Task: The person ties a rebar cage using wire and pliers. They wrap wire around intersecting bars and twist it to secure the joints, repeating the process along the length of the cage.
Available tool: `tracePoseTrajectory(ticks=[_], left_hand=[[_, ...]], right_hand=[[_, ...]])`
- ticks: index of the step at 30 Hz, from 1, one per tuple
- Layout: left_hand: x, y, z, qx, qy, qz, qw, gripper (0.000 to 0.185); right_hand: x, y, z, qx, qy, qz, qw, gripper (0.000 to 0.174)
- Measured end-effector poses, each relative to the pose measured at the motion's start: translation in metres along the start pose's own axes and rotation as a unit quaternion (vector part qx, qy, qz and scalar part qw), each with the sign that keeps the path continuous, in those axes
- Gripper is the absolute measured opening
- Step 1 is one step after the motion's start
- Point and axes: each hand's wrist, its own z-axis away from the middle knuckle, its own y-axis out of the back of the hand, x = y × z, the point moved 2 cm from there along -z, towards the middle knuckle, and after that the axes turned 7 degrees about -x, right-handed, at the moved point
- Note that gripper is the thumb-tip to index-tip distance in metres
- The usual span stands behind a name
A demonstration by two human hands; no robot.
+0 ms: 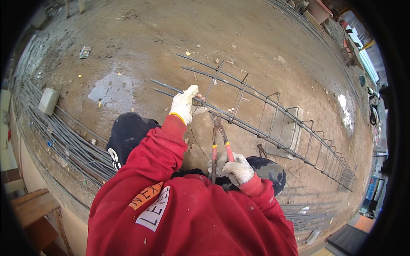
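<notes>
A long rebar cage (237,119) of steel bars and bent wire stirrups runs from the middle of the view to the lower right. My left hand (185,104), in a white knit glove with a yellow cuff edge, grips its near bars close to the end stirrup. A thin tie wire (196,140) hangs below this hand. My right hand (236,168), also gloved, holds the handles of red-handled end-cutting pincers (216,128). Their jaws point up, just below the near bars, with the handles spread apart. Part of the right hand's fingers is hidden behind the handles.
Under the cage sits a concrete block (285,128). Bundled rebar (69,137) lies at left beside another pale block (48,101). A rusty tool (262,151) rests near my right knee. Puddles (112,91) wet the dirt ground; more rods (307,211) lie at lower right.
</notes>
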Motion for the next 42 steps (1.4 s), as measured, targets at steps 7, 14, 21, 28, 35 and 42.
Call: tracePoseTrajectory(ticks=[7,14,21,28,35,42], left_hand=[[-0.004,0.006,0.018,-0.051,-0.03,0.024,0.998,0.023],[-0.013,0.008,0.02,-0.065,-0.061,0.057,0.994,0.018],[-0.015,0.013,0.016,-0.083,-0.034,0.08,0.993,0.018],[-0.01,0.019,0.002,-0.134,0.039,0.101,0.985,0.022],[0.005,0.026,-0.007,-0.187,0.148,0.071,0.969,0.026],[-0.01,0.02,-0.015,-0.134,0.156,0.115,0.972,0.022]], right_hand=[[0.007,0.028,-0.006,-0.073,0.045,-0.001,0.996,0.009],[-0.002,0.038,-0.025,-0.113,0.081,0.022,0.99,0.011],[0.002,0.024,-0.033,-0.075,0.238,-0.125,0.96,0.013],[-0.023,-0.032,-0.054,0.078,0.355,-0.05,0.93,0.015],[-0.016,-0.135,-0.022,0.213,0.378,-0.048,0.9,0.021],[0.026,-0.187,-0.001,0.341,0.352,-0.059,0.87,0.013]])
